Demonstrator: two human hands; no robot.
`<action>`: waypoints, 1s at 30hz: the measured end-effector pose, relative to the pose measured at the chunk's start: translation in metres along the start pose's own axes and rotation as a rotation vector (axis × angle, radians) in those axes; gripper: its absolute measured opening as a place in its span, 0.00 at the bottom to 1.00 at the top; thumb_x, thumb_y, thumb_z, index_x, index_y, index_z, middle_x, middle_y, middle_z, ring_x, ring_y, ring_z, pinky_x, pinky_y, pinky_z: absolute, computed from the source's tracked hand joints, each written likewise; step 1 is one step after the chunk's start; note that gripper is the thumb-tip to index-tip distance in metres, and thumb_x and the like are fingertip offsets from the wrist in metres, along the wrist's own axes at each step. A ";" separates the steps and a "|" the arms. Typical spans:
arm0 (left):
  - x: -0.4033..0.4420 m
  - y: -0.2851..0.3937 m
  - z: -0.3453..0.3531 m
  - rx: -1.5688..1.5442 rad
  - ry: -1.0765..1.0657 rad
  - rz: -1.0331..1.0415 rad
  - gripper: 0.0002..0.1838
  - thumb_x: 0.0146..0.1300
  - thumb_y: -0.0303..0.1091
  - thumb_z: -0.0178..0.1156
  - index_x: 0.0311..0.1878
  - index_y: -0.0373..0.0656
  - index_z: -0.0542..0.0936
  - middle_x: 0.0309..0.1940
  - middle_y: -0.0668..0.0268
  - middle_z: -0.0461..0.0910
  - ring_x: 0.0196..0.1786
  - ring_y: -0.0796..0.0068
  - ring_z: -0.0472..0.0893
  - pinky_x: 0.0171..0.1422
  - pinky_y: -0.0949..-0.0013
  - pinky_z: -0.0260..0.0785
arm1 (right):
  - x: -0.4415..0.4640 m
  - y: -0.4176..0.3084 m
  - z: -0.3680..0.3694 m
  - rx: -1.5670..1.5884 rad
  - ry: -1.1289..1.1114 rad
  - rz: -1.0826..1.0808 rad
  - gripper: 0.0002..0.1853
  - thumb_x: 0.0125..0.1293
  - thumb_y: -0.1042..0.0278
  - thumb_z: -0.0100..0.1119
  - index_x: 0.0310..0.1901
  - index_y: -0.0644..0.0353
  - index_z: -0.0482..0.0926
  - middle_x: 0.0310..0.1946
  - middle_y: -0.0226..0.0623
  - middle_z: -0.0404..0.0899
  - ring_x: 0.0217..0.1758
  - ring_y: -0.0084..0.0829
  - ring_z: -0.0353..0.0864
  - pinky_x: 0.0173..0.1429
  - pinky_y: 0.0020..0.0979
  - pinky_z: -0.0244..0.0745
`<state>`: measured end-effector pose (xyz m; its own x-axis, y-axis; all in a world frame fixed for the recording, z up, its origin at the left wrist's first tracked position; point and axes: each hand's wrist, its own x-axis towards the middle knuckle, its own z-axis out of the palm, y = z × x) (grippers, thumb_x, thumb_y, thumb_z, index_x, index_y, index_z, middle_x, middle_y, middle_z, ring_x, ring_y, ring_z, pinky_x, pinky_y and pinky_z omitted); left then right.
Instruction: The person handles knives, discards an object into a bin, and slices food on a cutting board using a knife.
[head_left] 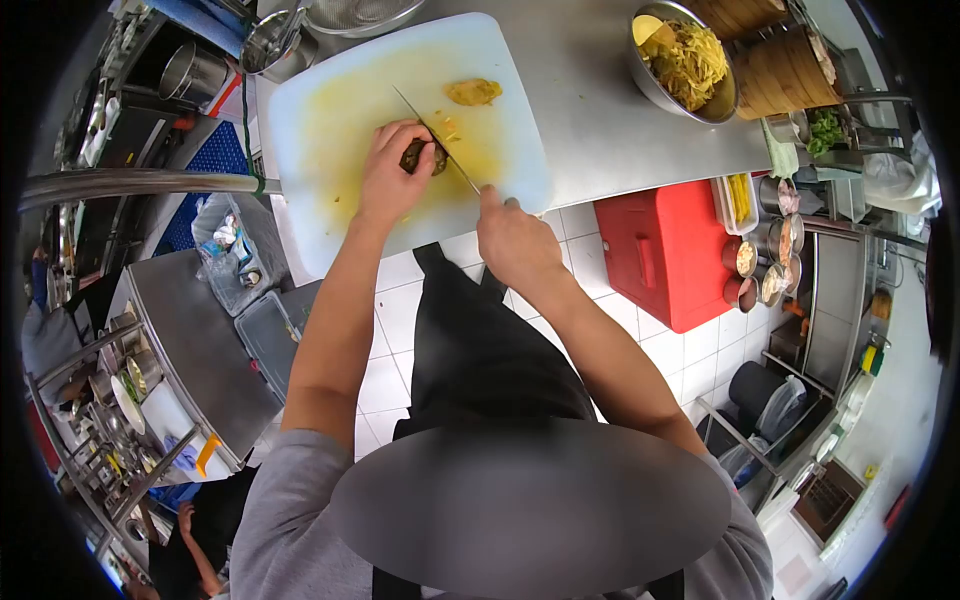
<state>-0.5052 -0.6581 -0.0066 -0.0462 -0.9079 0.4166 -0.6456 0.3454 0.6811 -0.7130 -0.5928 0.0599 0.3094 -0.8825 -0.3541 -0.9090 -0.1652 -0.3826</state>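
Note:
My left hand (pixel 388 172) presses a dark brown, rounded piece of food (pixel 424 157) down on the white cutting board (pixel 300 110), fingers curled over it. I cannot tell its exact kind. Along its right side runs the blade of a knife (pixel 458 168), whose handle is in my right hand (pixel 518 238) at the board's near right edge. Small yellow bits (pixel 450 128) lie just right of the blade. Further up rests a yellowish-brown lump of food (pixel 473 92). Yellow stains cover the middle of the board.
A metal bowl (pixel 735 100) with yellow shreds stands on the steel counter (pixel 600 130) to the right, beside bamboo steamers (pixel 785 75). Below are a red box (pixel 655 260) and several small containers. At left are a metal pot (pixel 275 50) and a grey bin (pixel 235 250). Another person's arm (pixel 200 555) shows lower left.

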 end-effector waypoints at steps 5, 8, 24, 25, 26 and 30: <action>-0.002 -0.005 -0.001 -0.005 0.023 0.011 0.10 0.63 0.28 0.69 0.47 0.43 0.83 0.51 0.59 0.84 0.54 0.52 0.81 0.61 0.56 0.76 | -0.009 0.001 -0.002 -0.052 0.038 0.001 0.16 0.72 0.71 0.53 0.58 0.66 0.72 0.43 0.58 0.85 0.37 0.58 0.91 0.42 0.52 0.89; -0.002 -0.001 -0.005 0.005 0.027 0.007 0.08 0.65 0.27 0.68 0.47 0.43 0.84 0.50 0.58 0.84 0.53 0.52 0.81 0.59 0.56 0.76 | -0.018 0.006 -0.018 -0.103 -0.019 0.021 0.15 0.76 0.67 0.52 0.58 0.65 0.72 0.44 0.57 0.84 0.37 0.57 0.91 0.41 0.50 0.89; 0.055 0.016 0.013 0.352 -0.324 0.200 0.23 0.79 0.38 0.52 0.66 0.30 0.81 0.71 0.52 0.78 0.77 0.55 0.74 0.87 0.51 0.57 | 0.030 0.034 -0.028 -0.260 0.298 -0.004 0.31 0.76 0.54 0.60 0.79 0.46 0.69 0.47 0.47 0.78 0.41 0.40 0.90 0.40 0.38 0.88; 0.054 0.019 0.013 0.378 -0.337 0.208 0.24 0.79 0.39 0.52 0.66 0.30 0.81 0.71 0.51 0.79 0.76 0.55 0.74 0.87 0.50 0.57 | 0.027 0.034 -0.027 -0.259 0.296 -0.006 0.31 0.76 0.54 0.60 0.79 0.46 0.69 0.47 0.47 0.78 0.41 0.40 0.90 0.40 0.38 0.88; 0.053 0.023 0.011 0.406 -0.352 0.213 0.24 0.79 0.39 0.52 0.66 0.29 0.81 0.70 0.51 0.79 0.76 0.55 0.75 0.87 0.50 0.56 | 0.024 0.033 -0.026 -0.250 0.289 -0.019 0.31 0.76 0.55 0.60 0.79 0.46 0.69 0.47 0.47 0.78 0.40 0.40 0.90 0.40 0.38 0.88; 0.048 0.030 0.017 0.467 -0.380 0.143 0.25 0.79 0.40 0.52 0.66 0.28 0.80 0.69 0.50 0.79 0.75 0.55 0.75 0.87 0.50 0.56 | 0.015 0.031 -0.024 -0.179 0.229 -0.036 0.30 0.77 0.58 0.59 0.78 0.47 0.70 0.48 0.47 0.79 0.38 0.43 0.91 0.41 0.40 0.89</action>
<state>-0.5403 -0.6951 0.0236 -0.3701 -0.9110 0.1820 -0.8744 0.4078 0.2630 -0.7435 -0.6221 0.0633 0.2896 -0.9478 -0.1332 -0.9398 -0.2553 -0.2271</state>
